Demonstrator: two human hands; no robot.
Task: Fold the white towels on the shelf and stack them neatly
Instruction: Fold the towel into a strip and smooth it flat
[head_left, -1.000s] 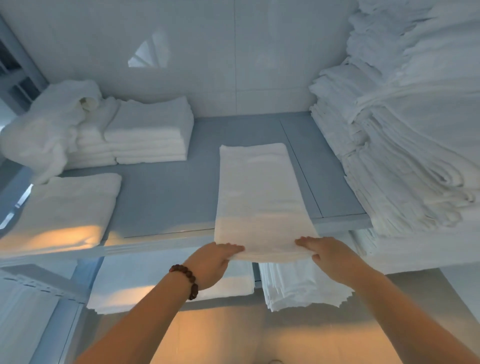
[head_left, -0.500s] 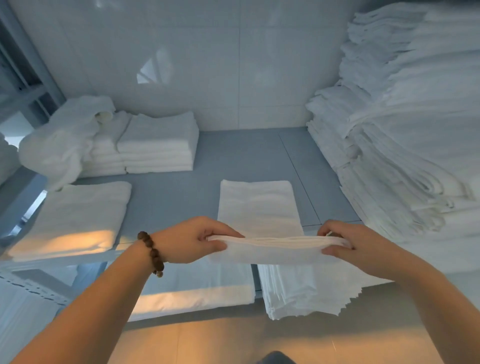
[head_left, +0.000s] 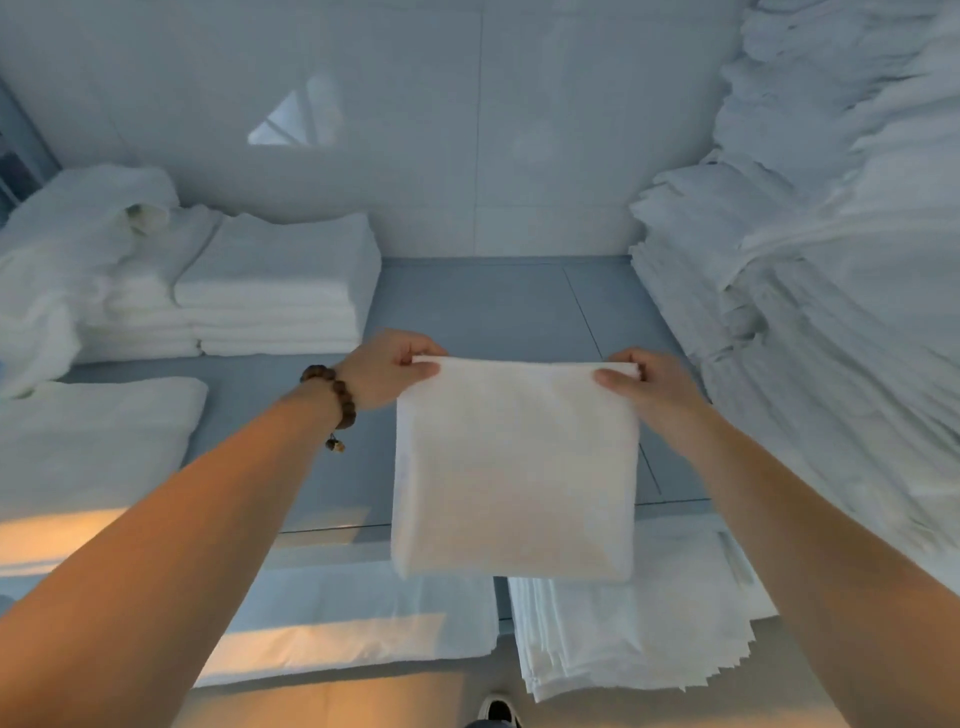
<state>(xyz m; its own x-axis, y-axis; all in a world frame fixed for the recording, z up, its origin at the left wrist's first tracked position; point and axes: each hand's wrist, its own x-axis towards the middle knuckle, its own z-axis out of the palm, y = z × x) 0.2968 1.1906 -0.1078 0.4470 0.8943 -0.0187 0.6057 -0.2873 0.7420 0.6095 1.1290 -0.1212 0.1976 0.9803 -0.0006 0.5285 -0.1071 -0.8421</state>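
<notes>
A white towel (head_left: 514, 467), folded in half into a near square, lies at the front of the grey shelf (head_left: 498, 306) and overhangs its front edge. My left hand (head_left: 389, 371), with a bead bracelet at the wrist, pinches the towel's far left corner. My right hand (head_left: 641, 387) pinches the far right corner. A neat stack of folded white towels (head_left: 280, 283) sits at the back left of the shelf.
A crumpled towel heap (head_left: 67, 260) lies far left, a flat folded towel (head_left: 88, 441) at front left. A tall pile of towels (head_left: 810, 291) fills the right side. Lower shelf holds more towels (head_left: 634, 634). A shoe tip (head_left: 496, 712) shows below.
Both hands lifted the towel's near end and carried it away from me onto the far end, folding the long strip in half. The camera has also tilted.
</notes>
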